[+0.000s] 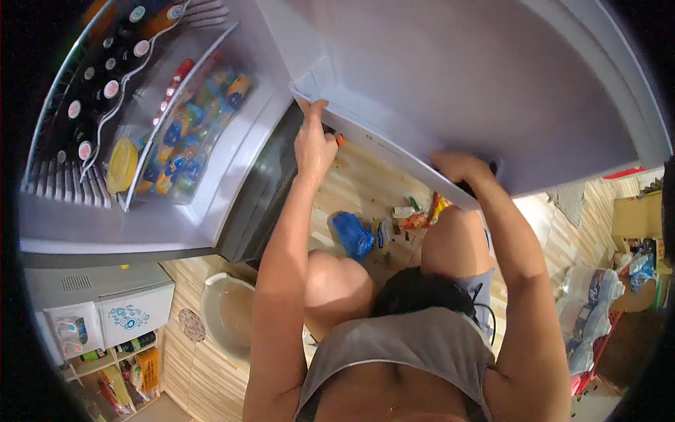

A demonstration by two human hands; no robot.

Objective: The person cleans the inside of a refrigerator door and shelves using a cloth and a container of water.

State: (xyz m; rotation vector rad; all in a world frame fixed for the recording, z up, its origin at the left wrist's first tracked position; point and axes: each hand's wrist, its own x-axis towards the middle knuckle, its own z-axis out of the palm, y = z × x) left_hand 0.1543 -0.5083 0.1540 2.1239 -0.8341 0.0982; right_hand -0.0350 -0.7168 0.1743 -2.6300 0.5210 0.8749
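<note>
The open refrigerator door spreads across the top of the view, with a long white door bin along its lower part. My left hand holds the bin's left end, its fingers over the front rim. At the right end, my right hand reaches over the rim into the bin. Something dark shows under that palm; I cannot tell what it is, and my right fingertips are partly hidden. Apart from my hands, the visible part of the bin's inside holds nothing.
At left, the refrigerator compartment holds several dark capped bottles, a yellow lidded container and a clear drawer of colourful packets. Below lie a blue plastic bag and a pale basin. Packed water bottles stand right.
</note>
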